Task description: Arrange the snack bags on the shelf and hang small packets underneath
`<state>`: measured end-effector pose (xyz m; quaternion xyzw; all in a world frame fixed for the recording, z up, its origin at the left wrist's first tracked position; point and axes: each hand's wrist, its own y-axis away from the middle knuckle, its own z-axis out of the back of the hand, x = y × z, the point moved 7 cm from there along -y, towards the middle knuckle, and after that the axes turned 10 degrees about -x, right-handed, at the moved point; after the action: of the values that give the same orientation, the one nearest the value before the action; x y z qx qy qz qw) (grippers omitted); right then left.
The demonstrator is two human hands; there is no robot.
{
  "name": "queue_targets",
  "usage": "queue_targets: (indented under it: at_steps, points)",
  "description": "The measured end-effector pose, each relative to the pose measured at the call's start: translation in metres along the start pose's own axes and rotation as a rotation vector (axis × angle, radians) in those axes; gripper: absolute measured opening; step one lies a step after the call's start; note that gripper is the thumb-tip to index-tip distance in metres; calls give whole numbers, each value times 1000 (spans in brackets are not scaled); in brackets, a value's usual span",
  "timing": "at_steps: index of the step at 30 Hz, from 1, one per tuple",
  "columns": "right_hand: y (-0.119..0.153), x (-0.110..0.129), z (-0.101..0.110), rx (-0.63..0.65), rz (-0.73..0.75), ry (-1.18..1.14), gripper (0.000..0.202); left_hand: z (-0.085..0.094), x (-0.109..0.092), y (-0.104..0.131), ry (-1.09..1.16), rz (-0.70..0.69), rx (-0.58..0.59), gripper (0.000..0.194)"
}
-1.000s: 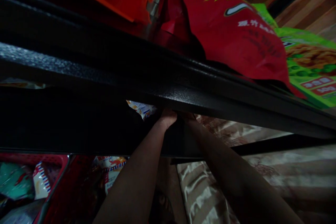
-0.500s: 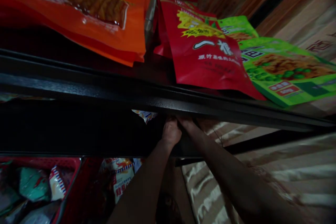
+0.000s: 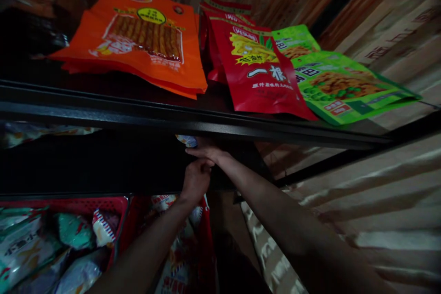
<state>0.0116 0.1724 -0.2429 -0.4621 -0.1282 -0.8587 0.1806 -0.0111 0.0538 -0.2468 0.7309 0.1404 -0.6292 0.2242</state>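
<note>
Packet point(image 3: 186, 141) just beyond right-hand fingers point(image 3: 195, 151)

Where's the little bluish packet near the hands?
In the head view, the bluish packet shows a little left of centre, beneath the upper shelf's edge, beside the right hand.

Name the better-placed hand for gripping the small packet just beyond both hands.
Probably the right hand: its fingers are beside the packet, while the left hand sits lower in view.
</note>
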Motion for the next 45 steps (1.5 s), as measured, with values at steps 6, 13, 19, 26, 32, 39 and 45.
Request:
queue_targets:
  at_steps: [6, 13, 19, 26, 32, 39, 45]
  points:
    - [18, -6, 23, -272, -47, -42, 32, 31, -4, -8, 391, 262, -180, 19]
    - [43, -2, 30, -350, -46, -103, 41, 53, -2, -15, 480, 390, -430, 21]
    - [58, -12, 20, -211, -449, -801, 19, 36, 0, -12, 480, 440, -250, 16]
    - [94, -5, 3, 49, -711, -1144, 21, 34, -11, -6, 524, 492, -216, 16]
    - [132, 7, -8, 125, -770, -1288, 26, 48, -26, 13, 574, 605, -236, 15]
    - [184, 39, -7, 72, -851, -1257, 25, 76, -50, 50, 580, 615, -338, 6]
    - [219, 66, 5, -108, -802, -1171, 31, 98, -82, 87, 536, 503, -446, 10]
